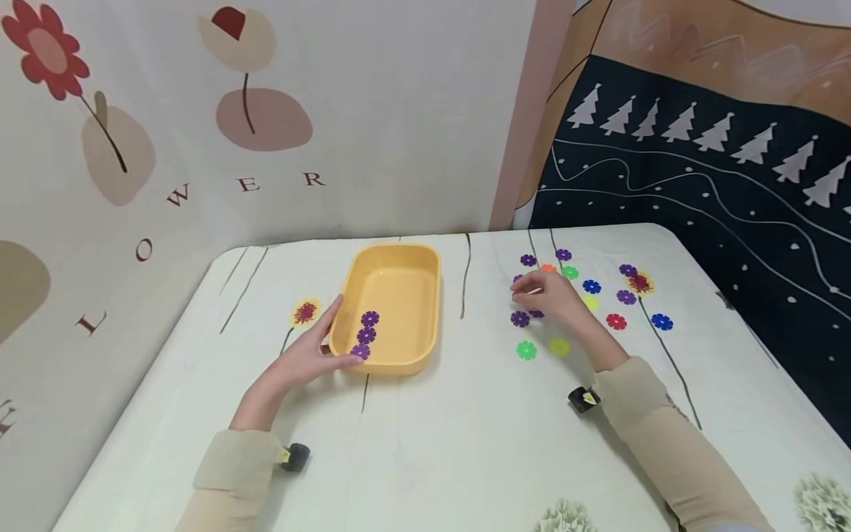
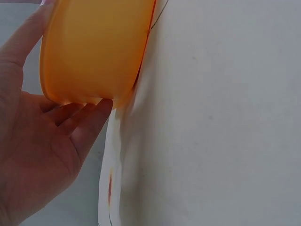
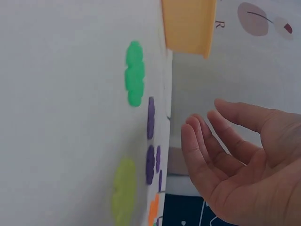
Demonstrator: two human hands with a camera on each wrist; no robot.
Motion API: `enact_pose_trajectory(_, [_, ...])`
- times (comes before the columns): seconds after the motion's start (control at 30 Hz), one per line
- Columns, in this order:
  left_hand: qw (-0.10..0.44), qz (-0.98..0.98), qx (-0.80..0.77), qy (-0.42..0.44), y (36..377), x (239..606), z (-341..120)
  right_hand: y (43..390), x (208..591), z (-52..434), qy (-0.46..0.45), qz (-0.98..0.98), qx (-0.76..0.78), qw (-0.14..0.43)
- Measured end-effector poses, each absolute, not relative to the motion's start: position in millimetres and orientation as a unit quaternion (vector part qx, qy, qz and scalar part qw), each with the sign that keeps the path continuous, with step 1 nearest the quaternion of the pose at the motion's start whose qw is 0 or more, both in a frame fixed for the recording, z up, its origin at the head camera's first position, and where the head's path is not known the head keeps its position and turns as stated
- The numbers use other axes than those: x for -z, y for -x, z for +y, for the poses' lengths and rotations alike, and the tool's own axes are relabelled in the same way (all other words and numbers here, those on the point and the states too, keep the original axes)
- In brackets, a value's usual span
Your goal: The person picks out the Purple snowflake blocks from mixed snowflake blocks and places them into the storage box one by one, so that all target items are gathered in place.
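Note:
A yellow plastic tub (image 1: 420, 362) stands on the table, left of centre. My left hand (image 1: 299, 363) grips its near left corner, the thumb over the rim and the fingers against the outer wall, as the left wrist view also shows. Three purple snowflake discs (image 1: 366, 335) lie in a row inside the tub. My right hand (image 1: 550, 294) hovers over the scattered discs on the right, its fingers loosely bent and nothing between them. Nearest to it are a purple disc (image 1: 520, 319) and an orange disc (image 1: 548, 268) partly behind the hand.
Around the right hand lie more discs: a green disc (image 1: 526, 350), a yellow disc (image 1: 560, 346), a red disc (image 1: 616, 321) and a blue disc (image 1: 662, 322). A white cloth (image 1: 412, 458) with printed flowers covers the table. Printed curtains (image 1: 412, 111) hang behind it.

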State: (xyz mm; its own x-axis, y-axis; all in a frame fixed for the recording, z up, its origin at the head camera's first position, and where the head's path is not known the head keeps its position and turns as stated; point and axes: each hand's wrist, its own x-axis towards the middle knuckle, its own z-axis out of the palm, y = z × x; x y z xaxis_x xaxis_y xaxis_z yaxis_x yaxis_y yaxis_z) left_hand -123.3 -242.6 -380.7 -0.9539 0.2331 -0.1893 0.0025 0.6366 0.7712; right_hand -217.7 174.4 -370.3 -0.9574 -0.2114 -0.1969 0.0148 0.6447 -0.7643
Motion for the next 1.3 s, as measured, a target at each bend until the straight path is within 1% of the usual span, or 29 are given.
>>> enact_pose_trajectory(0.3, [0.135, 0.894, -0.421, -0.07, 124.7, 379.1, -241.8, 213.1, 379.9, 190.0, 0.043, 0.89, 0.422, 0.166])
enact_pose_trajectory(0.5, [0.135, 0.894, -0.42, -0.07, 123.5, 374.8, -240.6, 214.1, 385.5, 194.1, 0.066, 0.892, 0.407, 0.187])
enact_pose_trajectory(0.73, [0.137, 0.896, -0.417, -0.065, 122.6, 374.1, -240.9, 215.9, 388.0, 189.2, 0.098, 0.906, 0.369, 0.183])
enact_pose_trajectory(1.0, [0.136, 0.896, -0.418, -0.067, 122.5, 373.2, -241.3, 218.2, 388.2, 183.9, 0.085, 0.916, 0.342, 0.191])
enact_pose_trajectory(1.3, [0.138, 0.894, -0.42, -0.066, 121.9, 374.4, -240.6, 216.1, 387.1, 186.3, 0.089, 0.908, 0.362, 0.19])
